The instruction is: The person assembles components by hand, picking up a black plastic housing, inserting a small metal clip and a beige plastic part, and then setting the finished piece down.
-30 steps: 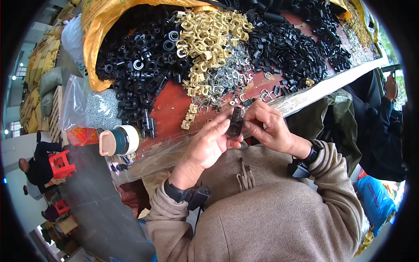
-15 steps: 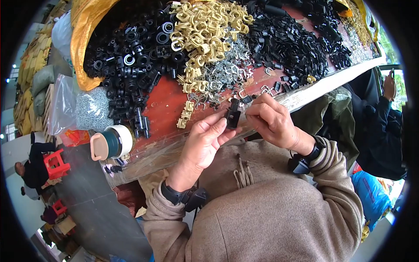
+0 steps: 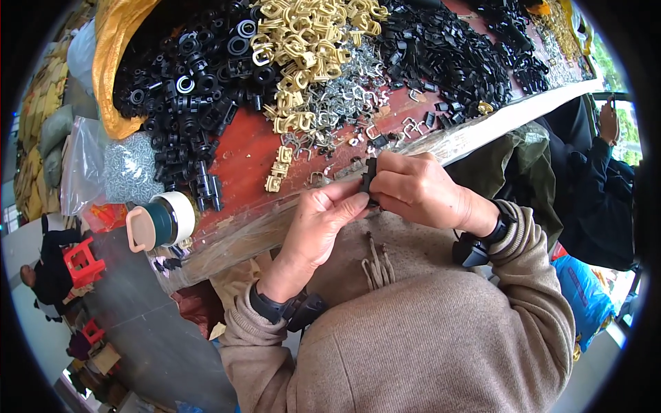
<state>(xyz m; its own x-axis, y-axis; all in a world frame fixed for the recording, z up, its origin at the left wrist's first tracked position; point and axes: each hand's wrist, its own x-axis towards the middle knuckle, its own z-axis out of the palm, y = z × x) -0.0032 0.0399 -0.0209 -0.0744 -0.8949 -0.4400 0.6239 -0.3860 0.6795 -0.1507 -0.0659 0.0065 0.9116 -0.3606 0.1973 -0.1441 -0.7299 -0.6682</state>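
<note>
A small black plastic part (image 3: 370, 168) is pinched between the thumb and fingers of my left hand (image 3: 318, 226), just over the table's near edge. My right hand (image 3: 421, 193) is closed against the part's right side with its fingers curled. Its fingertips are hidden, so any smaller piece between them cannot be made out. Just beyond my hands lie loose bent metal clips (image 3: 350, 96) and a short row of joined tan plastic pieces (image 3: 278, 169). Farther off is a heap of tan plastic clips (image 3: 310, 41).
Black ringed fittings (image 3: 200, 89) and small black pieces (image 3: 447, 62) cover much of the red tabletop (image 3: 241, 155). At the left stand a lidded cup (image 3: 162, 221) and a clear bag of metal bits (image 3: 131, 172). Another person (image 3: 599, 199) is at the right.
My right hand has moved left, from beside the black part to up against it. The part is now partly covered by my fingers. The whole view has shifted slightly.
</note>
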